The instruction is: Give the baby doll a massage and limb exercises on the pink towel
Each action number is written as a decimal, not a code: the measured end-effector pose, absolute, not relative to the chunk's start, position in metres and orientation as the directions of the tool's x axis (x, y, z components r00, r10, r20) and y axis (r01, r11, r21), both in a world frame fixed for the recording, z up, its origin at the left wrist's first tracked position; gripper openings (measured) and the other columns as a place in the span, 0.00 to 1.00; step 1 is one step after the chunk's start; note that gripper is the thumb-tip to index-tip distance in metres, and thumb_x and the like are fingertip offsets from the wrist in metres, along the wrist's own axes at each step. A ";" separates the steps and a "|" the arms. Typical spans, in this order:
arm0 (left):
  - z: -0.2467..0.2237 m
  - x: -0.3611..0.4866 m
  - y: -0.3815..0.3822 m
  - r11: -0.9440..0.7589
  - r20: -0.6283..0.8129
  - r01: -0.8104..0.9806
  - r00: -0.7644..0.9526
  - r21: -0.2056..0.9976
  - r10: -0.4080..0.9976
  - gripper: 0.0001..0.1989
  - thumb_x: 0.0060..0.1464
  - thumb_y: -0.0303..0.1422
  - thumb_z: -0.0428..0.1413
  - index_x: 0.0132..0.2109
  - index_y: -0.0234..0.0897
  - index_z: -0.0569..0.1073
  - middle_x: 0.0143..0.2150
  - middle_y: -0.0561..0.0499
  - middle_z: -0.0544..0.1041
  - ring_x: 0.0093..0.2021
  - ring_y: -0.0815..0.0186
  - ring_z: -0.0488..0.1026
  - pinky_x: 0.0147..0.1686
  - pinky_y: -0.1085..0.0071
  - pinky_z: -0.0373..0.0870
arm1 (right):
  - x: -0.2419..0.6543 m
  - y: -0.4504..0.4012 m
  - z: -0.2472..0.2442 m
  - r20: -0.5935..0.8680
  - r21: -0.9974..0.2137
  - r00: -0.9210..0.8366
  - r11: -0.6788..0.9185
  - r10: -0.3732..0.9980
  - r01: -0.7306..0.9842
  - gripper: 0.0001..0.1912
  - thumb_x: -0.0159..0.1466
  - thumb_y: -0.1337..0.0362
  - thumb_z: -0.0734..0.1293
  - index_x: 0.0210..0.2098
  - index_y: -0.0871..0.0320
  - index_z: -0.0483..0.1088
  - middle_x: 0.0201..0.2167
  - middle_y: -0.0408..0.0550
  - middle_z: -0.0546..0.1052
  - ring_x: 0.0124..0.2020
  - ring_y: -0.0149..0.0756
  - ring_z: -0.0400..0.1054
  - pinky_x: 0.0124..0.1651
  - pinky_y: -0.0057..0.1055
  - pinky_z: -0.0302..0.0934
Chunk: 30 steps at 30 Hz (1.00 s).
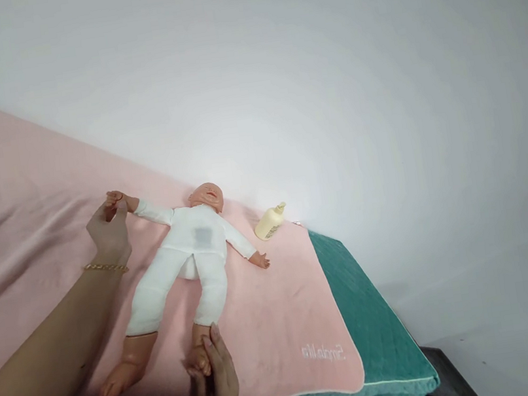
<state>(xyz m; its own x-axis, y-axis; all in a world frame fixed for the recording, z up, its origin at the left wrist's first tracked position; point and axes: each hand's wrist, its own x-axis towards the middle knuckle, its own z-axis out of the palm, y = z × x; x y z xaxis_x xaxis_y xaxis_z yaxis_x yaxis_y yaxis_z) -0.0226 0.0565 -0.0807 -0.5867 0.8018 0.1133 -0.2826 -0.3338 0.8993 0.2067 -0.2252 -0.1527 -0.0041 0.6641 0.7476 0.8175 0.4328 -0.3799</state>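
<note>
A baby doll (195,235) with a white cloth body lies on its back on a pink blanket (280,308), its arms spread and its head toward the wall. My left hand (110,231), with a gold chain bracelet at the wrist, is closed on the doll's hand at the left. Near the front edge, my right hand (218,377) is wrapped round the doll's foot on the right side. The doll's other foot rests free on the blanket, and so does its other hand. A dark grey square patch marks the doll's chest.
A pale yellow pump bottle (270,222) stands on the blanket beside the doll, close to the white wall (331,115). Under the blanket is a green bed cover (365,315), showing at the right and front edges. Blanket folds lie at the left.
</note>
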 end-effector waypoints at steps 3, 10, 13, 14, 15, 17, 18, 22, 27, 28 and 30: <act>-0.074 -0.017 0.049 -0.367 0.140 -0.229 -0.649 0.902 0.748 0.15 0.62 0.29 0.58 0.53 0.25 0.74 0.55 0.45 0.76 0.57 0.61 0.71 0.63 0.61 0.65 | 0.210 -0.223 -0.148 0.714 -0.407 0.004 0.411 0.700 0.816 0.25 0.68 0.63 0.66 0.64 0.52 0.66 0.59 0.55 0.75 0.58 0.46 0.73 0.53 0.40 0.75; -0.054 -0.004 0.030 -0.416 0.331 -0.069 -0.495 0.907 0.803 0.23 0.49 0.36 0.67 0.52 0.34 0.79 0.54 0.48 0.79 0.56 0.56 0.74 0.64 0.57 0.66 | 0.210 -0.181 -0.107 0.673 -0.564 0.148 0.373 0.725 0.737 0.23 0.71 0.62 0.62 0.64 0.58 0.66 0.60 0.59 0.74 0.61 0.45 0.71 0.57 0.43 0.72; -0.051 -0.001 0.025 -0.413 0.381 -0.021 -0.345 0.910 0.857 0.18 0.47 0.39 0.69 0.46 0.40 0.82 0.55 0.51 0.79 0.59 0.54 0.72 0.67 0.56 0.63 | 0.208 -0.155 -0.086 0.652 -0.625 0.159 0.407 0.741 0.666 0.23 0.70 0.62 0.62 0.63 0.58 0.67 0.62 0.58 0.72 0.63 0.43 0.68 0.62 0.44 0.68; -0.051 0.000 0.025 -0.425 0.408 -0.004 -0.274 0.905 0.871 0.17 0.47 0.42 0.69 0.44 0.42 0.82 0.54 0.51 0.79 0.61 0.54 0.71 0.67 0.56 0.63 | 0.208 -0.146 -0.080 0.647 -0.637 0.155 0.417 0.746 0.648 0.23 0.70 0.63 0.63 0.63 0.58 0.67 0.62 0.57 0.72 0.64 0.43 0.67 0.63 0.44 0.67; -0.052 0.000 0.026 -0.445 0.439 0.012 -0.202 0.895 0.876 0.17 0.46 0.45 0.69 0.42 0.44 0.83 0.53 0.51 0.80 0.62 0.53 0.70 0.67 0.55 0.62 | 0.207 -0.138 -0.075 0.638 -0.650 0.153 0.422 0.755 0.631 0.23 0.69 0.63 0.63 0.63 0.57 0.67 0.63 0.56 0.72 0.64 0.42 0.67 0.64 0.43 0.66; -0.055 0.000 0.029 -0.491 0.492 0.033 -0.073 0.871 0.868 0.18 0.45 0.51 0.68 0.39 0.45 0.82 0.52 0.49 0.80 0.65 0.51 0.66 0.67 0.53 0.61 | 0.205 -0.124 -0.065 0.612 -0.678 0.148 0.419 0.777 0.604 0.23 0.69 0.63 0.64 0.62 0.56 0.68 0.63 0.55 0.71 0.65 0.41 0.66 0.64 0.42 0.66; -0.056 0.000 0.031 -0.508 0.509 0.039 -0.022 0.860 0.861 0.18 0.44 0.52 0.68 0.36 0.45 0.82 0.52 0.48 0.80 0.66 0.51 0.65 0.67 0.52 0.61 | 0.203 -0.119 -0.061 0.597 -0.692 0.150 0.412 0.788 0.592 0.23 0.68 0.63 0.65 0.62 0.56 0.68 0.63 0.54 0.71 0.65 0.41 0.66 0.64 0.41 0.66; -0.062 0.000 0.038 -0.559 0.542 0.092 0.161 0.824 0.825 0.18 0.45 0.54 0.65 0.30 0.44 0.81 0.55 0.47 0.78 0.67 0.49 0.63 0.67 0.49 0.59 | 0.197 -0.106 -0.049 0.577 -0.720 0.169 0.401 0.799 0.566 0.23 0.68 0.62 0.65 0.62 0.57 0.68 0.63 0.54 0.72 0.65 0.42 0.66 0.63 0.41 0.66; -0.062 0.004 0.037 -0.584 0.535 0.130 0.281 0.802 0.797 0.13 0.46 0.49 0.65 0.30 0.45 0.83 0.56 0.47 0.78 0.68 0.49 0.61 0.69 0.48 0.54 | 0.193 -0.107 -0.053 0.594 -0.709 0.171 0.411 0.786 0.574 0.23 0.68 0.62 0.65 0.61 0.58 0.69 0.62 0.55 0.73 0.65 0.43 0.66 0.63 0.42 0.66; -0.061 0.004 0.036 -0.565 0.525 0.102 0.266 0.819 0.809 0.13 0.45 0.48 0.66 0.29 0.45 0.83 0.55 0.47 0.79 0.68 0.49 0.62 0.69 0.48 0.53 | 0.193 -0.109 -0.055 0.601 -0.705 0.171 0.417 0.781 0.574 0.22 0.68 0.62 0.65 0.61 0.58 0.69 0.62 0.55 0.73 0.64 0.43 0.67 0.63 0.42 0.66; -0.058 0.005 0.033 -0.498 0.488 0.011 0.185 0.867 0.853 0.13 0.43 0.48 0.68 0.31 0.45 0.83 0.54 0.47 0.79 0.66 0.48 0.64 0.69 0.49 0.54 | 0.194 -0.114 -0.060 0.613 -0.699 0.168 0.431 0.772 0.571 0.22 0.68 0.63 0.65 0.61 0.57 0.69 0.62 0.55 0.73 0.64 0.44 0.67 0.62 0.43 0.67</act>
